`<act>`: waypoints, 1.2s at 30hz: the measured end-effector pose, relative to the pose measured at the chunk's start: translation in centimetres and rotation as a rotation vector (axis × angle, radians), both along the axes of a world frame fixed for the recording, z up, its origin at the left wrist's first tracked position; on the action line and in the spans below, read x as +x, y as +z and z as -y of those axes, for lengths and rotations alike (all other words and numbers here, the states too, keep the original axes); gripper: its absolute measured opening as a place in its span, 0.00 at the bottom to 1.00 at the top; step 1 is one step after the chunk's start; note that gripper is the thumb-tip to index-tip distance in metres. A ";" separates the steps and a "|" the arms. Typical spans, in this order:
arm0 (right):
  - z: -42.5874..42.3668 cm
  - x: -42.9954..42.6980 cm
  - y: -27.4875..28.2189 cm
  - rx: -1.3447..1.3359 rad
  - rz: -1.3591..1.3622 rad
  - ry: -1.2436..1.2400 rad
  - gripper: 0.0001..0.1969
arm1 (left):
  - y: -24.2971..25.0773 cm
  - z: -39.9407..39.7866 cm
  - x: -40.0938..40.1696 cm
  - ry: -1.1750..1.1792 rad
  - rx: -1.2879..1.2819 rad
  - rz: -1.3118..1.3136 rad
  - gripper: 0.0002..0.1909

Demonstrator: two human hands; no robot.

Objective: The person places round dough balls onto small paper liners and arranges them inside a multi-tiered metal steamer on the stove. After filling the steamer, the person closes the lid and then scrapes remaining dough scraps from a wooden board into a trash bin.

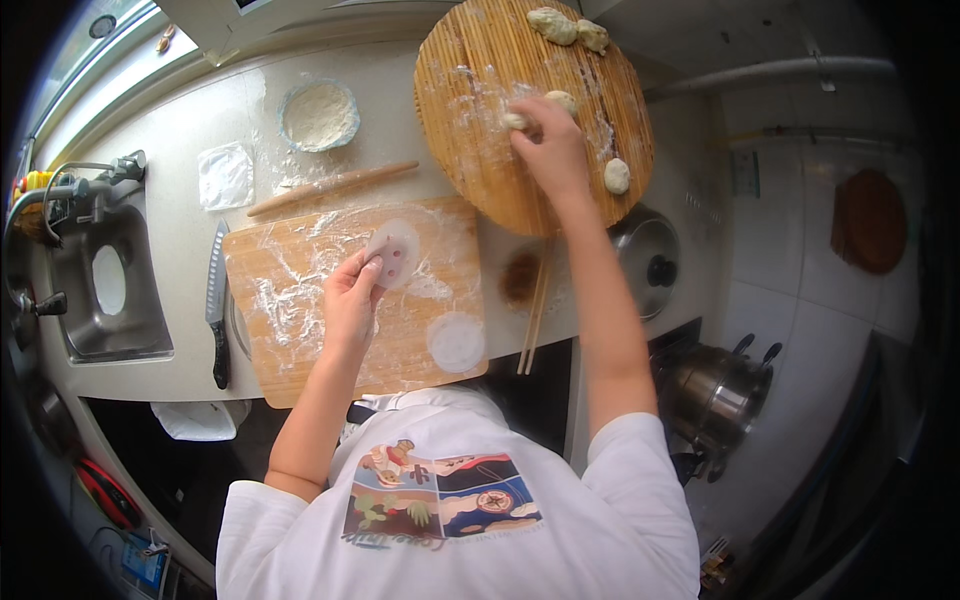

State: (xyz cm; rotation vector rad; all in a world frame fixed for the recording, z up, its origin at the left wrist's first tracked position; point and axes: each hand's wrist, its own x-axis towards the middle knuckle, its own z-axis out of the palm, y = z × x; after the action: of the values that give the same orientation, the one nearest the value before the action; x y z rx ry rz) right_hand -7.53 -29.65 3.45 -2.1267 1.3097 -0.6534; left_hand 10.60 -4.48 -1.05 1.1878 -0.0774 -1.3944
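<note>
My left hand (351,296) pinches a thin, translucent round sheet (395,255) with red dots above the wooden cutting board (322,375). White flour is spread across the board. Over the round slatted tray (469,157), my right hand (551,139) has thumb and fingertips around a small piece of dough (515,121); the hand is slightly blurred. Just beyond its knuckles lies another dough piece (562,101), partly hidden. A separate dough lump (617,176) rests toward the tray's near right edge. Two joined-looking lumps (559,27) sit at its far edge.
A bowl of flour (319,116) and a rolling pin (334,187) lie behind the board. Left of it are a kitchen knife (216,300) and a sink (112,330). Whitish round sheets (456,342), chopsticks (535,315), a lid (649,262) and a steel pot (712,397) are nearer the right.
</note>
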 end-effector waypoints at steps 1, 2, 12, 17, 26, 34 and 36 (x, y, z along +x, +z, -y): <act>-0.3 -0.4 -0.4 0.051 0.121 -0.079 0.16 | 0.2 0.5 -0.1 0.004 -0.004 -0.028 0.16; -0.3 -1.3 -1.3 0.189 0.341 -0.161 0.13 | 0.5 0.9 -0.3 0.007 -0.007 -0.056 0.16; -14.7 -4.0 7.2 0.670 0.602 0.026 0.15 | 6.4 2.6 -4.2 -0.169 -0.035 -0.392 0.16; -20.9 -6.6 7.3 0.259 0.260 -0.025 0.16 | 7.0 0.7 -8.4 -0.336 -0.049 -0.431 0.15; -30.0 -18.8 11.3 -0.065 0.012 -0.263 0.35 | 8.9 -2.3 -21.3 -0.779 -0.130 -0.218 0.17; -45.2 -34.8 9.8 -0.141 0.233 -0.890 0.23 | 17.8 1.5 -38.1 -1.370 -0.260 -0.094 0.16; -49.0 -36.6 8.2 -0.088 0.290 -1.023 0.21 | 21.2 2.9 -45.6 -1.526 -0.402 -0.045 0.18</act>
State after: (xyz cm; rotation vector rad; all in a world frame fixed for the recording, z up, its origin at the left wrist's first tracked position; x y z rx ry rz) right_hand -44.14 19.34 11.62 -1.2099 2.1725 -1.3595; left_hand -35.02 -7.36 20.19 0.6384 -1.3927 -2.4915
